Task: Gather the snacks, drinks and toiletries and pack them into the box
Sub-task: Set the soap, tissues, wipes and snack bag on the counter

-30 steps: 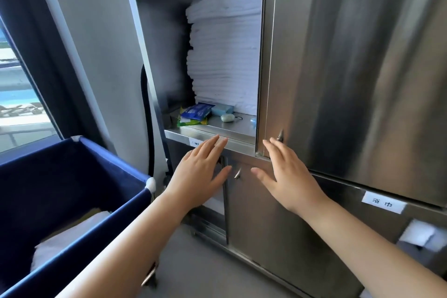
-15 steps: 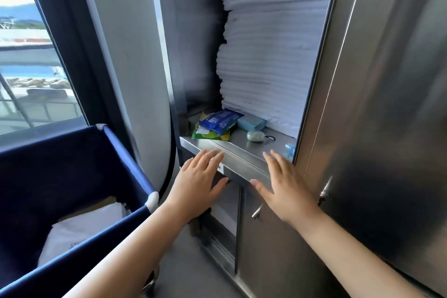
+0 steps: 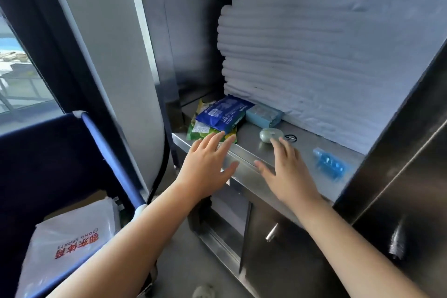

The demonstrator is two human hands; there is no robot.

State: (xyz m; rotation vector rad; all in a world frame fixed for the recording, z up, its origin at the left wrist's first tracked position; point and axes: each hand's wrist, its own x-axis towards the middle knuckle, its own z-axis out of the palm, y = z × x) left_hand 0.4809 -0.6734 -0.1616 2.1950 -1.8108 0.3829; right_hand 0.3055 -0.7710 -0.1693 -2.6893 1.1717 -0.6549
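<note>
Snacks and toiletries lie along the front of the steel shelf, before a towel stack, probably for easy reach. None is lifted. The left hand is released, fingers straight, tips at the near edge of a green packet; a blue packet lies on that one. The right hand, also released and empty, has its tips just short of a pale oval soap. A light-blue carton sits beyond it, and a blurred blue item to its right. Packet print is unreadable. Below the left forearm, a white bag reads "EDONG SPORTS", inverted.
</note>
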